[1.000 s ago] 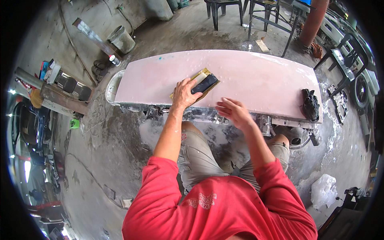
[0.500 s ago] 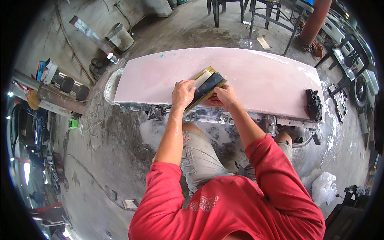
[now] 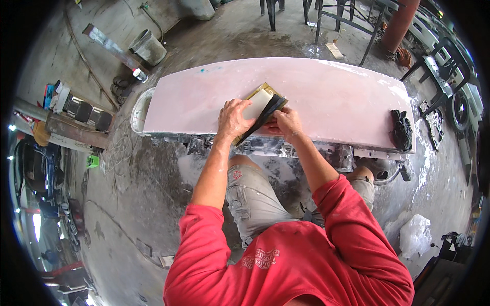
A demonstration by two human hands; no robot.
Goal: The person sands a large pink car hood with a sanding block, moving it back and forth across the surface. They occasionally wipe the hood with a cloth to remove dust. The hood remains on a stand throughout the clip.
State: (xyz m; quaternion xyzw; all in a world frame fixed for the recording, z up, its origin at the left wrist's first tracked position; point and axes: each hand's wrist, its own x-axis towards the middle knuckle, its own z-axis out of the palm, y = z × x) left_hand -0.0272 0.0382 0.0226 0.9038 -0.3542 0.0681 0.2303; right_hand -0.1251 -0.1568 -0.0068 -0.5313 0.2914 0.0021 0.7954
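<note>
Over the near edge of a long pale pink panel, both hands are at a flat block with a yellowish-brown rim and a cream face, which looks like a sanding block. My left hand grips its left side, with the thumb reaching across the face. My right hand pinches the right edge of a black strip, seemingly sandpaper, which runs slantwise along the block and narrows toward the near end. The right fingertips are partly hidden under the strip. The block lies tilted, its far end pointing to the right.
A crumpled black bundle rests on the panel's right end. A white bucket stands under its left end. Beyond are a grey bucket, dark chairs and a red post. A clear plastic bag lies on the floor at right.
The black strip has turned and lifted off part of the block, baring more of the cream face. My left thumb now reaches over that face. The view has shifted slightly.
</note>
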